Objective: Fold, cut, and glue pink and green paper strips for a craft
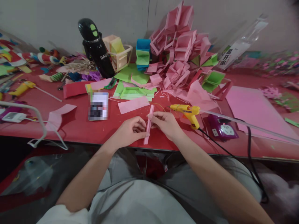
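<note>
A narrow folded pink paper strip (149,126) is held between my two hands, close to the table's front edge. My left hand (133,130) pinches its lower part between thumb and fingers. On the other side, my right hand (164,122) grips the strip nearer its top end. Just beyond my hands lies a flat pink paper piece (133,105). A yellow glue gun (187,111) rests to the right of my right hand, with a long clear glue stick (235,119) in its back.
Folded pink paper boxes (183,43) are heaped at the back. A black bottle (98,49) stands left of them; a clear plastic bottle (243,43) leans at right. A purple power socket (221,127), pink sheet (259,109), phone (98,106) and white metal frame (42,118) are also around.
</note>
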The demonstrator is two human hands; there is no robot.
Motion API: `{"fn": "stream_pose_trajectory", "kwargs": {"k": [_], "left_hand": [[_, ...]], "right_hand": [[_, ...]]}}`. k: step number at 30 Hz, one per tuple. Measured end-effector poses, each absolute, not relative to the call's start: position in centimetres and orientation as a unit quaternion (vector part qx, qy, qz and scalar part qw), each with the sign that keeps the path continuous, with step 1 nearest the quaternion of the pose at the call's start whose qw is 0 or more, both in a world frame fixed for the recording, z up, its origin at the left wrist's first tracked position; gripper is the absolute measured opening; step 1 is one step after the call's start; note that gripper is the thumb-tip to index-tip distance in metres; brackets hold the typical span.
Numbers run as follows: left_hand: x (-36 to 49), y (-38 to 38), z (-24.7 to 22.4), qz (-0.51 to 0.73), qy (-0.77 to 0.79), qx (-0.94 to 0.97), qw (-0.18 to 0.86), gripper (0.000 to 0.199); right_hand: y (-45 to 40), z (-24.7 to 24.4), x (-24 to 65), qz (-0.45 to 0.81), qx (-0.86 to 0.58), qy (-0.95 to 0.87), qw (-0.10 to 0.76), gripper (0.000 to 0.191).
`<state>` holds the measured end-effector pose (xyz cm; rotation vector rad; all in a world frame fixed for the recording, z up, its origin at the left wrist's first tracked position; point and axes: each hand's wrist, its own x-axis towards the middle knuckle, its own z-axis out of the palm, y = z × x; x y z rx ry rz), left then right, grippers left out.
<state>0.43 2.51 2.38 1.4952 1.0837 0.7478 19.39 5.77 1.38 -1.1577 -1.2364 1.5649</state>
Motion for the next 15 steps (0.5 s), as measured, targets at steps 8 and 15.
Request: {"fn": "stream_pose_trajectory", "kwargs": {"k": [8,15], "left_hand": [[-1.6,5.0,2.6,0.304,0.423,0.787,0.332,0.072],[-1.7,5.3,1.7,0.234,0.402,0.832,0.302,0.097]], "right_hand": [[6.2,1.4,19.3,0.593,-0.464,-0.54,0.376,0.038],[6.6,0.9,18.7,0.54,-0.499,-0.568,0.369,0.037]]}}
